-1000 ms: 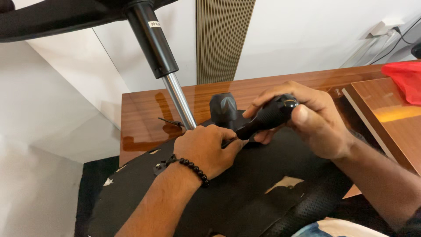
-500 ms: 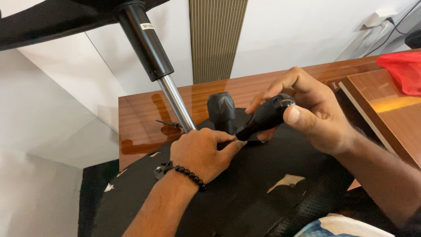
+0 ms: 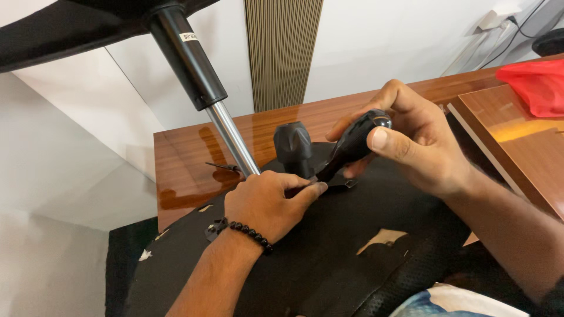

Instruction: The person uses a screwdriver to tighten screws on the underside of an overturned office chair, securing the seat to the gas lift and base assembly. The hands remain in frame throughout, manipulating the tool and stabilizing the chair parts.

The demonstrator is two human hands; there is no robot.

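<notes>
An upturned office chair lies across a wooden table, its black seat underside [image 3: 329, 246] facing me. My right hand [image 3: 411, 144] grips the black handle of a screwdriver [image 3: 355, 141], whose tip points down at the mechanism plate. My left hand [image 3: 264, 202] rests on the seat underside with its fingertips at the screwdriver's tip; a black bead bracelet is on that wrist. A black round knob [image 3: 292, 147] stands just behind the fingers. The chair's gas lift column [image 3: 202, 88] rises to the upper left, black above and chrome below.
The glossy brown table [image 3: 188, 164] extends left and behind the chair. A raised wooden board [image 3: 517, 141] lies at right with a red bag [image 3: 534, 85] on it. A ribbed panel [image 3: 282, 53] stands on the white wall behind. Cables hang at the top right.
The view has drifted slightly. My right hand has turned a little on the screwdriver handle, with the fingers repositioned. The left hand stays by the tip.
</notes>
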